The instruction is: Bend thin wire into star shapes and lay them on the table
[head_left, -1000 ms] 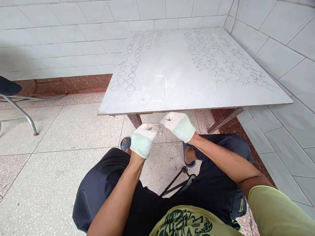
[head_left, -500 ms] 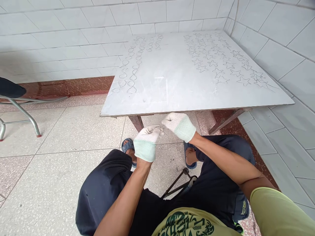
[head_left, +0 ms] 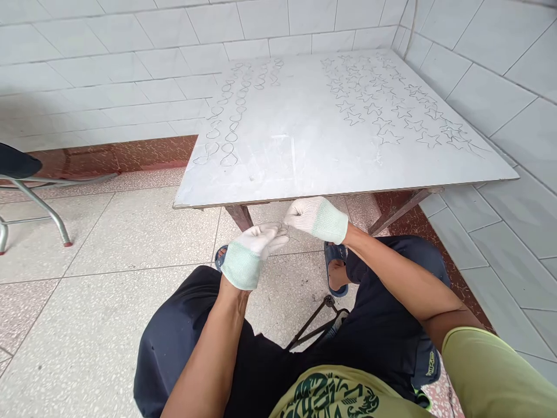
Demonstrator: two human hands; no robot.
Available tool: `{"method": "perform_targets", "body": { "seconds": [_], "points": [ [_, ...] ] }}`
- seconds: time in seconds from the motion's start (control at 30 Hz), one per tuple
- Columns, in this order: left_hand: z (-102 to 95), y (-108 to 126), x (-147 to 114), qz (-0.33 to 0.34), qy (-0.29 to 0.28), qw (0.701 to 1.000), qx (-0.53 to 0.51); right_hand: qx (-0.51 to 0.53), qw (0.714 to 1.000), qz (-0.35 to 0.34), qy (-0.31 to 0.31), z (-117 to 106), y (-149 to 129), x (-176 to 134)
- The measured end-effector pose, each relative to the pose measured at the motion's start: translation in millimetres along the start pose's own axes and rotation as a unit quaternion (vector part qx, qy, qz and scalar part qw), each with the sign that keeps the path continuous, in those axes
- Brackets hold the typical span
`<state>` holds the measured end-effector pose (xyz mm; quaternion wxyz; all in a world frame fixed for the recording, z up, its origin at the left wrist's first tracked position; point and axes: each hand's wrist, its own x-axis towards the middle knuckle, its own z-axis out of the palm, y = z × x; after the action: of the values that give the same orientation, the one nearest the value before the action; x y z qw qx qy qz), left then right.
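A thin piece of wire point(head_left: 284, 230), partly bent into a curve, is between my two hands above the floor, just short of the table's front edge. My left hand point(head_left: 253, 249), in a white knit glove with a mint cuff, pinches the wire with its fingers stretched towards the right. Close against those fingertips, my right hand point(head_left: 314, 218) is in a matching glove, its fingers closed on the same wire. The gloved fingers hide much of the wire's shape.
On the white tabletop point(head_left: 270, 168) lie figure-eight wire shapes point(head_left: 229, 155) in columns at left and several star-shaped wires point(head_left: 390, 137) at right. Tiled walls border the table behind and at right. A metal-legged stool point(head_left: 52, 217) stands at far left.
My left hand has shifted slightly left and its fingers have straightened along the wire. My right hand has barely moved. The view has tilted a little.
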<state>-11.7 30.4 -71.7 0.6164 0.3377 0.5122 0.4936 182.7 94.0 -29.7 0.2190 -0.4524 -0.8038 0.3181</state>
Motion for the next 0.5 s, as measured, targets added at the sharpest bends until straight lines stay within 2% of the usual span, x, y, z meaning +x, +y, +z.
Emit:
{"method": "perform_targets", "body": {
  "seconds": [0.17, 0.37, 0.5],
  "points": [
    [-7.0, 0.0, 5.3, -0.001, 0.004, 1.000, 0.010, -0.009, 1.000, -0.003, 0.010, -0.9, 1.0, 0.2],
    [-3.6, -3.4, 3.1, -0.030, -0.015, 0.998, 0.044, -0.032, 0.999, -0.031, 0.015, 6.9, 1.7, -3.0],
    [-2.1, -6.5, 1.3, -0.014, -0.017, 0.997, 0.070, -0.018, 0.999, -0.033, 0.018, 7.9, 0.5, -2.0]
  ]
}}
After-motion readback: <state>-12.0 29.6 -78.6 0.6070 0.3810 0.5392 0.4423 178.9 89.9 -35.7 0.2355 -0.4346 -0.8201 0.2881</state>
